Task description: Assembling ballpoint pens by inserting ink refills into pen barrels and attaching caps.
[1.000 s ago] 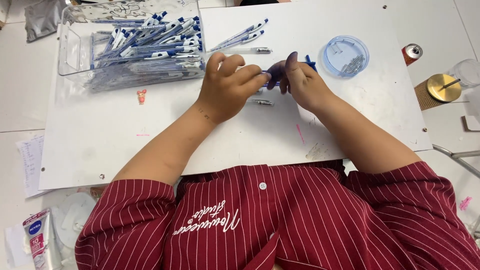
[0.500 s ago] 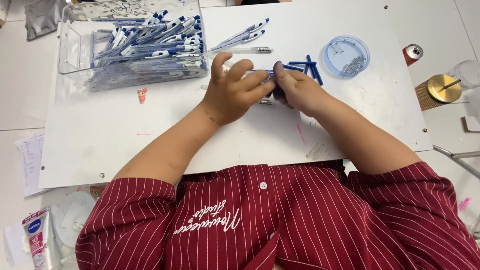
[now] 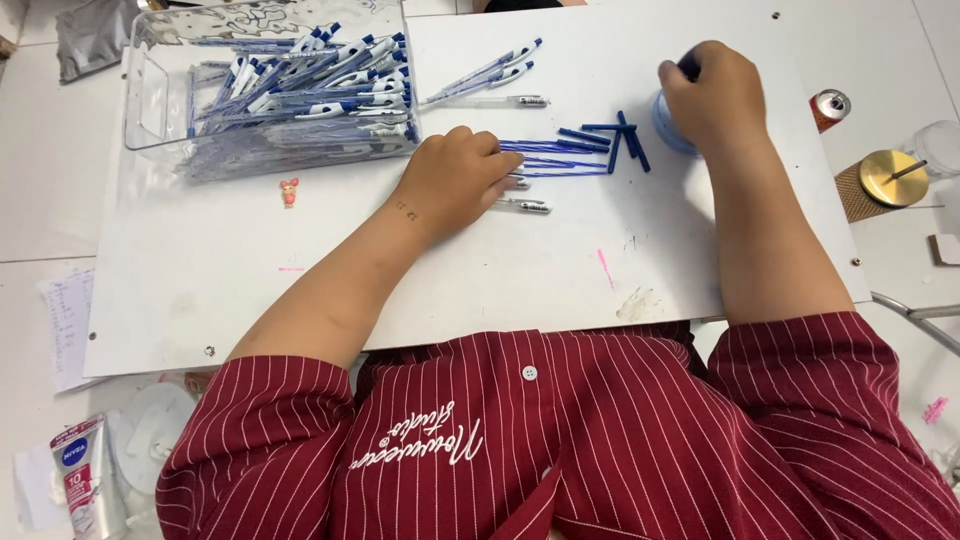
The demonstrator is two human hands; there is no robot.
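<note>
My left hand [image 3: 455,182] lies on the white board [image 3: 250,280] with its fingers curled over a clear pen [image 3: 518,183]; the pen's tip sticks out from under them. A row of thin blue refills [image 3: 560,155] lies just right of that hand, and another clear pen [image 3: 527,206] lies below. My right hand [image 3: 715,95] is at the far right, over a small round blue dish [image 3: 662,118]. It pinches a small dark blue part [image 3: 690,67] at the fingertips. A few short blue pieces [image 3: 625,135] lie crossed between refills and dish.
A clear plastic bin [image 3: 150,100] full of blue and white pens stands at the back left, with three loose pens [image 3: 490,78] beside it. A small red figure [image 3: 290,190], a drink can [image 3: 830,105], a brass-lidded cup [image 3: 890,178] and a cream tube [image 3: 85,480] surround the board.
My hands, held together over a pen at the board's middle, have parted. The right hand has reached out to the blue dish; the left has lowered onto the board by the refills.
</note>
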